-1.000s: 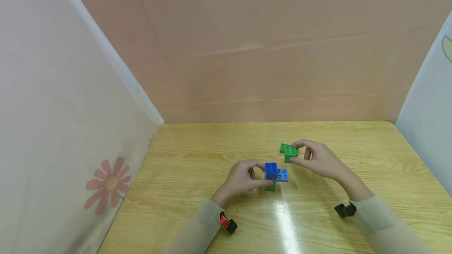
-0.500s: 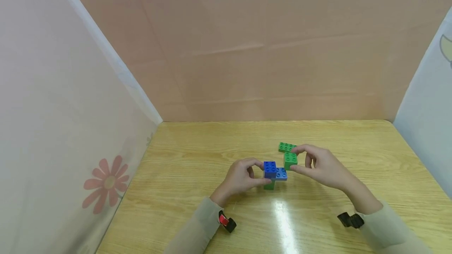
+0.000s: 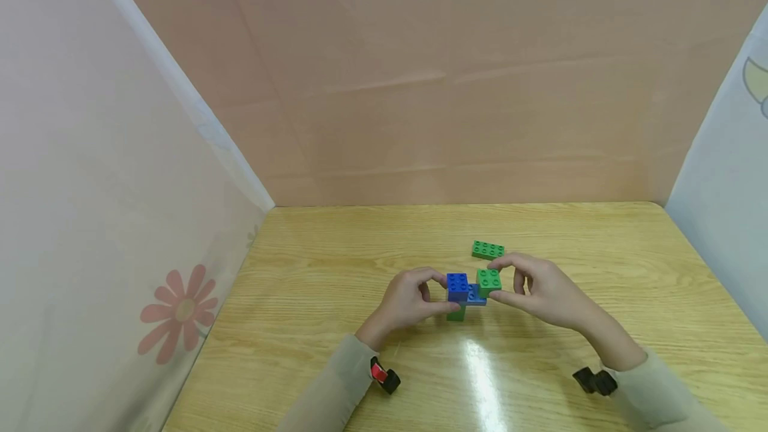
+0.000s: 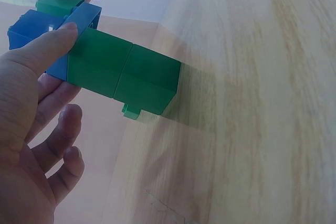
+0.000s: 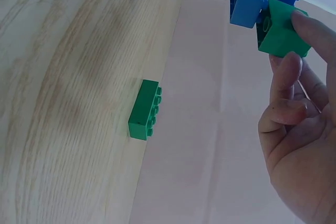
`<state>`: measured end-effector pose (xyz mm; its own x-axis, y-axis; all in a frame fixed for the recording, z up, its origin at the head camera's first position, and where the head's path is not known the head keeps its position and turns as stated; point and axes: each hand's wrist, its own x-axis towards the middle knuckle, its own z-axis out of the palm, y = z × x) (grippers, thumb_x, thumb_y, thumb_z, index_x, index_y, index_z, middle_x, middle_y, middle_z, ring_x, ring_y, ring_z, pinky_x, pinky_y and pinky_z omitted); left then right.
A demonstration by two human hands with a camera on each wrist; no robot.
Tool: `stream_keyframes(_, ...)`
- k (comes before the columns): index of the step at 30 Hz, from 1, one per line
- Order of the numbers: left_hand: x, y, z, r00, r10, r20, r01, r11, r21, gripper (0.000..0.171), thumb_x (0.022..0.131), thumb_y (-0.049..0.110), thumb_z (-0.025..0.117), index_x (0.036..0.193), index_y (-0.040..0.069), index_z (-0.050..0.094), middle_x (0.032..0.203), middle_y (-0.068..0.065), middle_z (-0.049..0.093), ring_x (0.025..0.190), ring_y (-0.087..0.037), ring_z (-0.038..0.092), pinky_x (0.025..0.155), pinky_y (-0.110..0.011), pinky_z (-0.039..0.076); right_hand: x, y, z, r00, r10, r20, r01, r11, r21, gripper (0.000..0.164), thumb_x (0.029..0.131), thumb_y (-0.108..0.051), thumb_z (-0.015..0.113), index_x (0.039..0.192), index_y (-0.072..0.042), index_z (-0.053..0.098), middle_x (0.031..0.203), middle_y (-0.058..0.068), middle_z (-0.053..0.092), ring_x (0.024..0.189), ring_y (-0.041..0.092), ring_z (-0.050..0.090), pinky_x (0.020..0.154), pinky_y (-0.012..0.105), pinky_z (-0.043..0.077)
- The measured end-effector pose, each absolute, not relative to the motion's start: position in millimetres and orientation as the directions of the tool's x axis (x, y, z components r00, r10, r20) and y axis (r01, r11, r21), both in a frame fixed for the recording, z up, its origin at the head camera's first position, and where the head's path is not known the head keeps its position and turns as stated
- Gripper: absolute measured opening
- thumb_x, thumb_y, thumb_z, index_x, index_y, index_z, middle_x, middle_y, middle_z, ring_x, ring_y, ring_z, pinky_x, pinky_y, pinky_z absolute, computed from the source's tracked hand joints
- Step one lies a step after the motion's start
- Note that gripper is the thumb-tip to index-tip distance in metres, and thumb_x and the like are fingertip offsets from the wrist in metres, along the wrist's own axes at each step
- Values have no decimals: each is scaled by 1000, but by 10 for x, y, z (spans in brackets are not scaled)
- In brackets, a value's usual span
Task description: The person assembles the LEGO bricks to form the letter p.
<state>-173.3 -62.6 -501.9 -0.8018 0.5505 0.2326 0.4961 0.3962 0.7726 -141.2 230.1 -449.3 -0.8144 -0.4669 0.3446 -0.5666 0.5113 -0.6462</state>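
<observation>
I note left hand (image 3: 405, 299) gripping upright stack (image 3: 458, 297): studded dark-blue block (image 3: 457, 283), light-blue brick (image 3: 473, 299), two smooth green blocks (image 4: 126, 72) beneath; right hand (image 3: 543, 291) pinching cube-shaped green block (image 3: 489, 283) at light-blue brick, seating I cannot tell; oblong eight-stud green brick (image 3: 488, 250) behind, on wood-grain table (image 3: 336, 252).

The person wears a beige left sleeve (image 3: 330, 389). Its cuff (image 3: 361, 350) bears a black fitting (image 3: 392, 382) with a red patch (image 3: 379, 372); right of that cuff, a beige right sleeve (image 3: 657, 389) has another black fitting (image 3: 605, 383).
</observation>
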Motion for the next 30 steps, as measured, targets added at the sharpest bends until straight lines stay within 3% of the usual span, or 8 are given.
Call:
stream_keyframes(10, -1734, -623, -5025, -802, 550, 232, 494, 395, 774, 33, 83, 34, 90, 109, 19, 74, 100, -4, 75, 57, -2, 52, 48, -21, 45, -1400, 2311, -4531, -787, -471, 398, -609, 498, -617, 44, 83, -14, 89, 122, -22, 69, 75, -19, 55, 58, 0, 48, 55, 26, 45)
stream_keyframes(30, -1752, -626, -5054, -803, 544, 243, 495, 383, 780, 32, 82, 33, 91, 106, 19, 74, 99, -4, 76, 58, -2, 52, 50, -20, 46, -1420, 2288, -4550, -776, -484, 405, -626, 505, -594, 43, 83, -15, 90, 120, -22, 70, 71, -19, 51, 58, 0, 46, 49, 22, 41)
